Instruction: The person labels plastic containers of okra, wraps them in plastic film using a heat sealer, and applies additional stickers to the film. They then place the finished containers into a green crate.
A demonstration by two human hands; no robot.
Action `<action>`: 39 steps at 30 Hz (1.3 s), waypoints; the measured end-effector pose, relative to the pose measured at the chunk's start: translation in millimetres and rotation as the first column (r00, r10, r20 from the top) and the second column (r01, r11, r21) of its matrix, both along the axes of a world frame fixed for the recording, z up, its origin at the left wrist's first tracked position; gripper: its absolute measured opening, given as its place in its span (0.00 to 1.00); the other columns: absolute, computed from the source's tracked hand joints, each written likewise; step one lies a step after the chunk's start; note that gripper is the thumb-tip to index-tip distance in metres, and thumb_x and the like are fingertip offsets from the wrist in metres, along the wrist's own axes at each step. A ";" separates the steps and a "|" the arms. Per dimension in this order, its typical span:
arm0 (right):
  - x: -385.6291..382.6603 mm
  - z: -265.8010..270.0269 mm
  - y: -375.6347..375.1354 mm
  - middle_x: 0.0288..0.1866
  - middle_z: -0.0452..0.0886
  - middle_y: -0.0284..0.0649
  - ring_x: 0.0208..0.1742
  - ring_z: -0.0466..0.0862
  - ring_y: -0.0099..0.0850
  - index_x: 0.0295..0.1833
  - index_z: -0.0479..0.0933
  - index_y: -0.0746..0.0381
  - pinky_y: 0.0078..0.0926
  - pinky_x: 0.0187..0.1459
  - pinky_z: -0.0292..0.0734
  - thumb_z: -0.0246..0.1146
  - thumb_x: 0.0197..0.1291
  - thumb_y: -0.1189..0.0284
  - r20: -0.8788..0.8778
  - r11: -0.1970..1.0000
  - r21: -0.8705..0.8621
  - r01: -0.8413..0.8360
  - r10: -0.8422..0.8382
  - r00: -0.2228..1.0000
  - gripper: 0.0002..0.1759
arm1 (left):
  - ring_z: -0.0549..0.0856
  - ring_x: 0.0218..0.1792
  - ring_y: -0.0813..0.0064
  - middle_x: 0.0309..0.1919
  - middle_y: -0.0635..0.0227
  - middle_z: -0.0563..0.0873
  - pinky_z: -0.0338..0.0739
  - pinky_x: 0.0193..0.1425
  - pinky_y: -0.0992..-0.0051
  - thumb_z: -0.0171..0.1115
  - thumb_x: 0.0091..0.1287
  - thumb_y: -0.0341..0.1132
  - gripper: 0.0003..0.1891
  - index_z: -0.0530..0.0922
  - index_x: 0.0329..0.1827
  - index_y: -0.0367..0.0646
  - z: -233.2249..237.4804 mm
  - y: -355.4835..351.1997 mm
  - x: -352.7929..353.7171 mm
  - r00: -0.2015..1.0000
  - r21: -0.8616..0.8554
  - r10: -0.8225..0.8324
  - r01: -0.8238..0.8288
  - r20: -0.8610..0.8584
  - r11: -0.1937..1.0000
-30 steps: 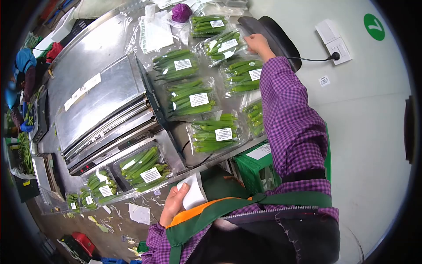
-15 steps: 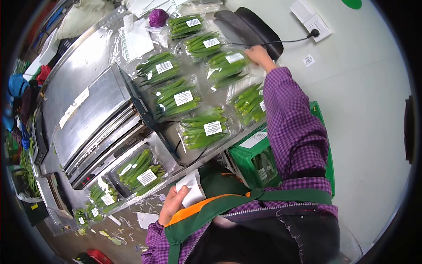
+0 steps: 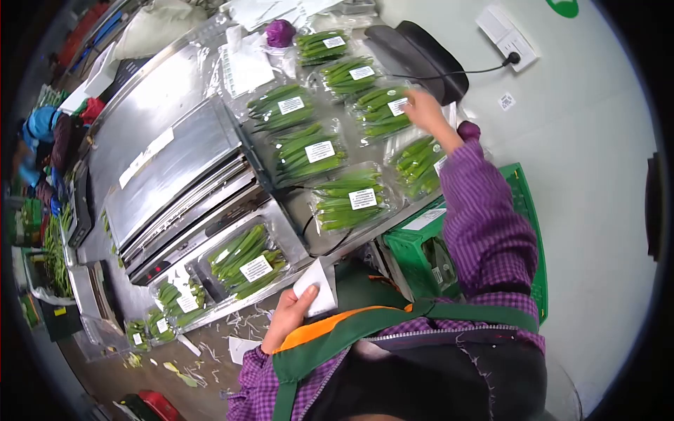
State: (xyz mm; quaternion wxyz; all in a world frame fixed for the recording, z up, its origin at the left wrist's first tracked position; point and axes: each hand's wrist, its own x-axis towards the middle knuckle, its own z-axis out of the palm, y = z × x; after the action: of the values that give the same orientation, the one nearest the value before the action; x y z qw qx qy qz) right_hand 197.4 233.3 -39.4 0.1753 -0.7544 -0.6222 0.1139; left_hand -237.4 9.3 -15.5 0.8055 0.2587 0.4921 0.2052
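My right hand [image 3: 425, 114] reaches over a clear-wrapped pack of green okra-like pods [image 3: 379, 121]. Its fingers are drawn together at the right end of the white printed label [image 3: 398, 107] on that pack and cover part of it. Low in the middle, my left hand [image 3: 289, 314] is closed, its thumb pressing on white label paper [image 3: 316, 286] in front of my apron. Nearest my right forearm lies another labelled pack [image 3: 415, 168]. More labelled packs [image 3: 317, 151] lie in rows on the metal table.
A steel wrapping machine [image 3: 186, 161] stands left, with labelled packs [image 3: 246, 261] along its front. A green crate [image 3: 414, 245] sits under my right arm. A purple cabbage [image 3: 280, 33] and a black curved object [image 3: 421, 59] lie at the back. A cord [image 3: 484, 71] runs to a wall socket.
The view has shifted, moving the table right in the picture. My right hand has come from the pack's right edge onto its label. My left hand still holds the label paper.
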 end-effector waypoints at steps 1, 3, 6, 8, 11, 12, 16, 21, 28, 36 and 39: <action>-15.5 0.9 -13.0 0.42 0.82 0.46 0.41 0.83 0.38 0.54 0.76 0.62 0.35 0.44 0.77 0.61 0.56 0.65 -0.193 0.995 -0.016 -0.097 0.092 0.977 0.21 | 0.80 0.34 0.85 0.36 0.73 0.84 0.74 0.41 0.80 0.57 0.69 0.42 0.17 0.79 0.48 0.35 -16.7 0.2 -4.1 1.000 0.013 0.026 -0.026 0.001 1.000; -81.7 33.4 -56.2 0.39 0.83 0.40 0.38 0.82 0.27 0.55 0.75 0.62 0.27 0.42 0.77 0.61 0.59 0.67 -0.550 0.964 -0.150 -0.220 0.104 0.829 0.19 | 0.81 0.36 0.83 0.38 0.71 0.84 0.75 0.42 0.79 0.56 0.70 0.41 0.16 0.78 0.49 0.35 -19.5 6.3 0.7 0.984 -0.030 0.167 -0.166 0.065 0.986; -164.1 63.7 -126.9 0.39 0.83 0.36 0.38 0.81 0.22 0.56 0.74 0.62 0.22 0.42 0.76 0.60 0.60 0.70 -0.755 0.813 -0.159 -0.561 0.266 0.599 0.19 | 0.82 0.38 0.81 0.40 0.70 0.84 0.77 0.44 0.78 0.54 0.70 0.39 0.15 0.77 0.51 0.36 -15.0 19.7 1.6 0.968 -0.101 0.220 -0.208 0.123 0.973; -205.3 70.6 -166.0 0.37 0.83 0.38 0.35 0.82 0.24 0.59 0.72 0.61 0.24 0.42 0.77 0.62 0.57 0.72 -0.828 0.730 -0.175 -0.660 0.253 0.500 0.23 | 0.82 0.38 0.81 0.40 0.70 0.84 0.77 0.44 0.78 0.54 0.71 0.39 0.15 0.77 0.50 0.36 -13.7 25.5 1.2 0.968 -0.123 0.219 -0.205 0.120 0.971; -245.2 37.5 -210.5 0.41 0.82 0.47 0.41 0.82 0.46 0.56 0.75 0.60 0.35 0.42 0.77 0.64 0.54 0.70 -0.716 0.844 -0.039 -0.535 0.350 0.604 0.21 | 0.82 0.38 0.82 0.39 0.71 0.84 0.76 0.43 0.78 0.53 0.71 0.40 0.14 0.78 0.49 0.38 -25.5 28.1 -1.4 0.967 -0.126 0.185 -0.165 0.174 0.978; -254.7 30.3 -220.3 0.41 0.82 0.46 0.41 0.82 0.45 0.54 0.76 0.60 0.34 0.41 0.77 0.64 0.55 0.71 -0.706 0.882 -0.032 -0.470 0.313 0.636 0.19 | 0.82 0.38 0.83 0.39 0.72 0.84 0.75 0.43 0.79 0.53 0.71 0.40 0.14 0.78 0.48 0.39 -28.7 28.3 -0.7 0.970 -0.102 0.178 -0.163 0.165 0.981; -270.9 25.9 -252.5 0.41 0.82 0.45 0.41 0.82 0.42 0.48 0.78 0.59 0.33 0.41 0.77 0.63 0.55 0.72 -0.683 0.958 -0.073 -0.277 0.154 0.714 0.14 | 0.81 0.37 0.85 0.39 0.73 0.83 0.74 0.42 0.81 0.53 0.71 0.41 0.13 0.79 0.46 0.41 -40.7 21.2 -0.5 0.977 -0.147 0.113 -0.087 0.180 0.985; -275.1 17.5 -279.5 0.39 0.82 0.45 0.38 0.83 0.38 0.48 0.77 0.60 0.30 0.39 0.76 0.63 0.54 0.74 -0.743 0.987 -0.019 -0.157 0.091 0.663 0.14 | 0.81 0.36 0.85 0.38 0.74 0.84 0.74 0.41 0.81 0.53 0.71 0.44 0.14 0.79 0.44 0.42 -37.5 9.9 3.7 0.984 -0.167 0.074 -0.047 0.160 0.985; -260.0 -39.8 -333.9 0.37 0.82 0.43 0.35 0.82 0.29 0.51 0.75 0.65 0.25 0.39 0.76 0.61 0.54 0.77 -0.774 0.992 -0.102 -0.081 -0.028 0.632 0.16 | 0.81 0.44 0.78 0.42 0.71 0.82 0.75 0.50 0.75 0.55 0.69 0.43 0.15 0.75 0.51 0.42 -77.7 -36.5 5.7 0.967 -0.052 -0.162 0.176 0.194 0.983; -257.8 -88.6 -423.5 0.28 0.80 0.42 0.28 0.80 0.29 0.51 0.75 0.64 0.27 0.34 0.74 0.63 0.53 0.76 -0.867 0.994 -0.087 -0.062 -0.045 0.496 0.17 | 0.82 0.38 0.81 0.39 0.71 0.84 0.75 0.43 0.79 0.57 0.68 0.35 0.10 0.78 0.47 0.40 -103.6 -117.7 10.9 0.990 -0.084 -0.126 0.131 0.068 0.988; -257.8 -89.4 -438.0 0.27 0.79 0.41 0.27 0.79 0.28 0.51 0.74 0.64 0.27 0.32 0.73 0.63 0.53 0.77 -0.872 0.994 -0.078 -0.072 -0.033 0.488 0.17 | 0.82 0.38 0.81 0.39 0.71 0.83 0.75 0.43 0.79 0.57 0.67 0.34 0.11 0.77 0.49 0.39 -107.6 -134.9 8.2 0.993 -0.047 -0.115 0.116 0.021 0.992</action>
State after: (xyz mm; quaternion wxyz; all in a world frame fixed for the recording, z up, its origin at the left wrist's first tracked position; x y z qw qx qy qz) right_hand -60.5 -204.7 -128.8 0.4251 -0.5939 -0.4500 0.5138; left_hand -229.2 -125.6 -123.1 0.8264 0.2653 0.4739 0.1487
